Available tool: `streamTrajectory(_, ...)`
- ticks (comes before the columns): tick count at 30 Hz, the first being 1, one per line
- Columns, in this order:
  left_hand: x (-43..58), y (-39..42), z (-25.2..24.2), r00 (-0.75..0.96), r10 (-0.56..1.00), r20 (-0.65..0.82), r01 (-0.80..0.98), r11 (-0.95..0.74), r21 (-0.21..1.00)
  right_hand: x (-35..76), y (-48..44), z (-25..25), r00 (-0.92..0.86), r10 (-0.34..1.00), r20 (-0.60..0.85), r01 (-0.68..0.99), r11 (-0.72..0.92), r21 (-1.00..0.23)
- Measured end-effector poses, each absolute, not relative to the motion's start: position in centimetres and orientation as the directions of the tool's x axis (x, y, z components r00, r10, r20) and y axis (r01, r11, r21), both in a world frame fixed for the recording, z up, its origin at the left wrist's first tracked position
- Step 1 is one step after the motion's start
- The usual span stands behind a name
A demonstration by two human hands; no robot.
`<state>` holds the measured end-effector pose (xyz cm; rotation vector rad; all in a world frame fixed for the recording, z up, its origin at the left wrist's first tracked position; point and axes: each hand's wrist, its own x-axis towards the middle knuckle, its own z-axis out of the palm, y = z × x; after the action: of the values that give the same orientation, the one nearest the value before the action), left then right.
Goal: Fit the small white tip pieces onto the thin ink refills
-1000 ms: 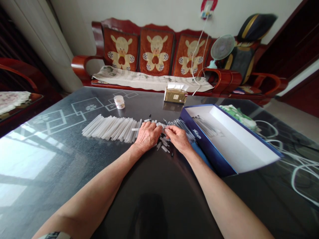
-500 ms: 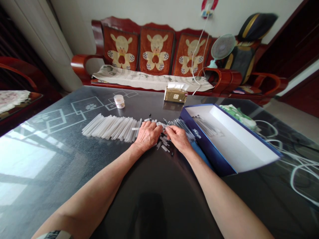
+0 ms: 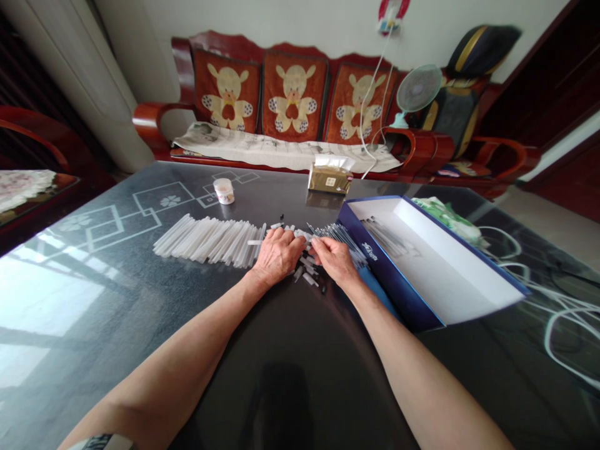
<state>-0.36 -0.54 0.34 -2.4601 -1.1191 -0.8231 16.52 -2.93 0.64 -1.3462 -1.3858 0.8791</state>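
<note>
My left hand (image 3: 280, 253) is closed, its fingers curled over a white pen barrel (image 3: 254, 242) whose end sticks out to the left. Close beside it, my right hand (image 3: 334, 256) makes a pinch; what lies between its fingertips is too small and covered to make out. A long row of whitish pen barrels (image 3: 206, 240) lies left of my hands. Small white caps (image 3: 308, 279) and little black pieces (image 3: 323, 290) are scattered below and between them. Thin pen refills (image 3: 344, 235) lie just right of my right hand, against the blue box.
A blue box with a white inside (image 3: 462, 265) stands at right, several thin refills in it. Behind are a paper cup (image 3: 224, 191) and a tissue pack (image 3: 330, 177). A green-and-white bag (image 3: 447, 219) and white cables (image 3: 562, 306) lie beyond the box.
</note>
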Motion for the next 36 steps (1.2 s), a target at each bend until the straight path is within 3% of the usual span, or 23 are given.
streamTrajectory(6,-0.3,-0.7,0.5,0.512,0.609,0.606,0.766,-0.643,-0.001,16.6,-2.8,0.8,0.049,0.985,0.165,0.186,0.153,-0.971)
streamTrajectory(12,-0.7,-0.5,0.8,0.454,0.657,0.602,0.822,-0.569,0.001,17.5,-2.4,0.6,0.092,0.957,0.275,0.253,0.244,-0.936)
streamTrajectory(14,-0.8,-0.4,0.8,0.439,0.662,0.608,0.832,-0.555,0.003,17.5,-2.5,0.3,0.079,0.927,0.366,0.373,0.313,-0.873)
streamTrajectory(17,-0.8,-0.4,0.8,0.445,0.657,0.609,0.832,-0.555,-0.009,17.2,-2.8,0.3,-0.048,0.868,0.495,0.593,0.424,-0.685)
streamTrajectory(21,-0.8,-0.3,0.6,0.471,0.643,0.604,0.817,-0.576,-0.025,16.8,-3.2,0.5,-0.161,0.832,0.532,0.680,0.483,-0.551)
streamTrajectory(29,-0.5,-0.3,0.4,0.529,0.600,0.600,0.759,-0.651,-0.020,16.4,-2.9,0.0,0.037,0.849,0.527,0.547,0.424,-0.722)
streamTrajectory(36,-0.5,-0.7,0.7,0.531,0.619,0.579,0.760,-0.650,-0.002,16.6,-2.8,0.3,0.117,0.936,0.332,0.374,0.268,-0.888)
